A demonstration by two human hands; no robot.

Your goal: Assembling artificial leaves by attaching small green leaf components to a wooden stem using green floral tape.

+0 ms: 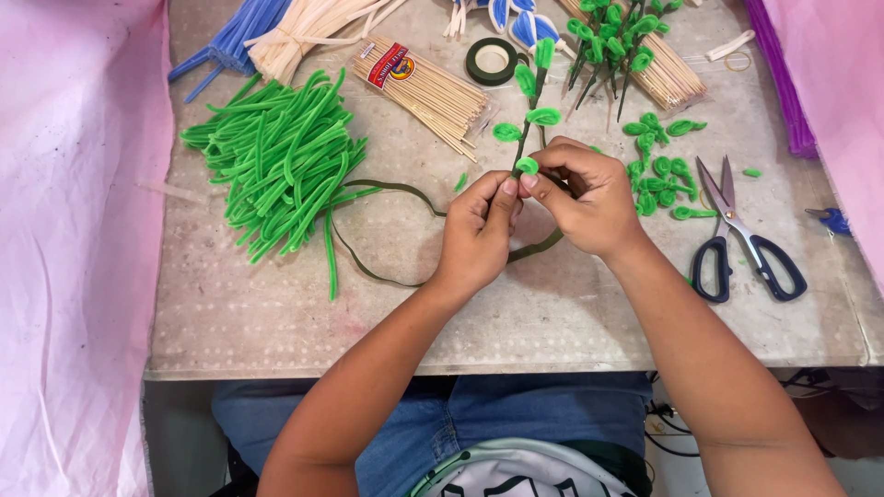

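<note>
Both hands meet over the middle of the counter [276,313] on a thin stem [532,110] that slants up and away, green leaf loops already fixed along it. The left hand [479,230] pinches the stem's lower end, thumb and forefinger closed tight; the right hand [589,198] is curled shut around it just above, fingertips pressing a leaf [527,166] against the stick. A dark green tape [387,187] trails out from under the hands in a long loop, so this looks like the binding step, with the leaf being wrapped on. Next, I'd judge, comes a steady twist of the stem with the tape kept taut. The actual wrap point is hidden behind the fingers. Nearby lie loose leaves [658,170], scissors [741,239], a pile of green pipe cleaners [276,156], a skewer pack [424,87] and a tape roll [491,61]. The far bundles are cut off at the frame's top.
</note>
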